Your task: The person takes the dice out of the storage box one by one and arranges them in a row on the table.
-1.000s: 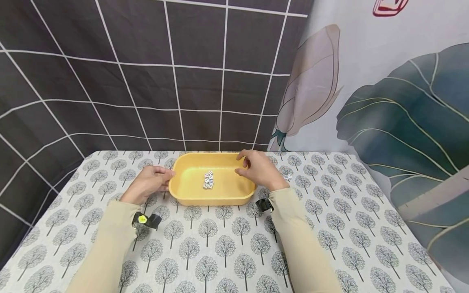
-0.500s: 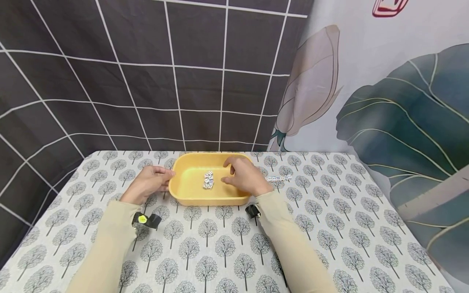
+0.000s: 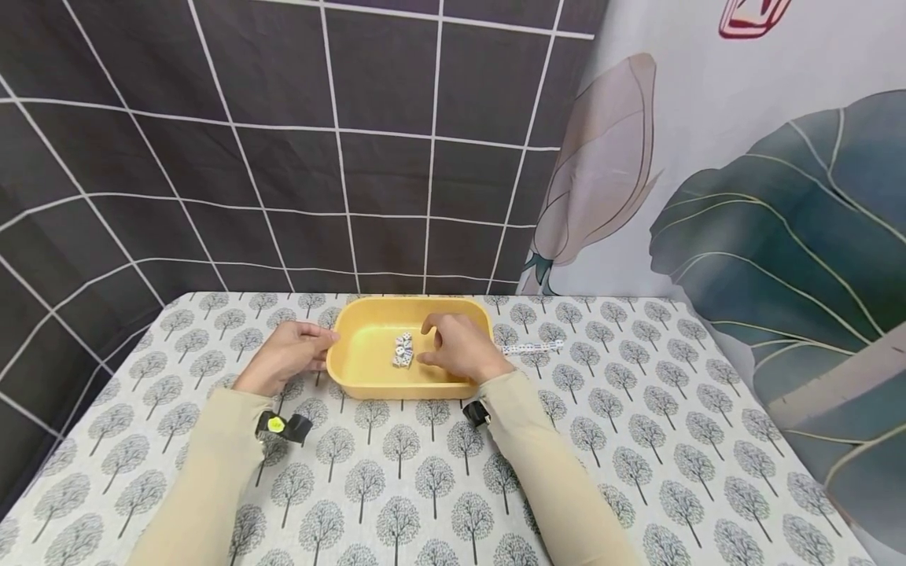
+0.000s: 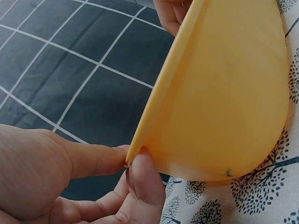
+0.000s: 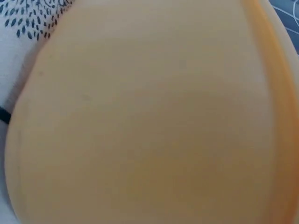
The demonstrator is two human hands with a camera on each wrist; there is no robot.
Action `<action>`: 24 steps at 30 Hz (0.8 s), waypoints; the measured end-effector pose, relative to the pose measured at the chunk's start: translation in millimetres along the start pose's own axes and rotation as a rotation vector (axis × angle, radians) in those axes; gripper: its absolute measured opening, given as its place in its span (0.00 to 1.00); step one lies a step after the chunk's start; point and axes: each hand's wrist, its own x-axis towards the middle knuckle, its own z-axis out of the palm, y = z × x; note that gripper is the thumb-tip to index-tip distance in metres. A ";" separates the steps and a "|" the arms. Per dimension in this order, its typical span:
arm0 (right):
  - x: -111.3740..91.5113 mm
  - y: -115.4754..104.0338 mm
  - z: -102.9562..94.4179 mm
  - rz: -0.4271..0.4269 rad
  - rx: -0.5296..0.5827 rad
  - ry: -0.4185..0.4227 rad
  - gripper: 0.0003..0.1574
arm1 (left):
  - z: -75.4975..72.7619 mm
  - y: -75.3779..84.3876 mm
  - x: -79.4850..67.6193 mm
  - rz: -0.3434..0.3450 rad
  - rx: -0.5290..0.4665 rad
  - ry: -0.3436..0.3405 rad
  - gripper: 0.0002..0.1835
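Note:
A yellow oval tub (image 3: 368, 387) stands on the table, with a small heap of white dice (image 3: 402, 350) on its floor. At the tub's left end my left hand (image 3: 292, 351) pinches the rim; in the left wrist view, the thumb and fingers of that left hand (image 4: 107, 172) meet on either side of the rim. My right hand (image 3: 458, 346) reaches over the right end into the tub, thumb and forefinger apart, just right of the dice. Its other fingers are hidden. The right wrist view is filled by the tub's outer wall (image 5: 149, 116), with no hand showing.
A straight row of white dice (image 3: 534, 347) lies on the tree-print tablecloth (image 3: 396, 487), right of the tub and beside my right wrist. A dark gridded curtain (image 3: 382, 173) hangs behind the table's back edge. A floral curtain (image 3: 708, 236) hangs at the right.
My right hand has moved left from the tub's right rim to beside the dice inside. More of the dice row on the table now shows. My left hand has kept its hold.

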 end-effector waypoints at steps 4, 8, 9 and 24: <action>0.6 -3.1 5.7 0.008 -0.019 -0.024 0.28 | 0.2 -0.6 0.4 -0.001 -0.006 0.000 0.20; 0.8 -6.3 12.3 0.008 -0.044 -0.041 0.26 | 0.0 -0.6 0.5 0.006 -0.005 -0.004 0.20; 0.8 -6.7 13.8 0.009 -0.052 -0.041 0.25 | -0.1 -0.6 0.5 0.008 -0.005 -0.005 0.20; 4.2 -9.1 25.3 0.022 -0.085 -0.040 0.18 | -0.3 -1.9 0.7 0.016 -0.005 -0.010 0.20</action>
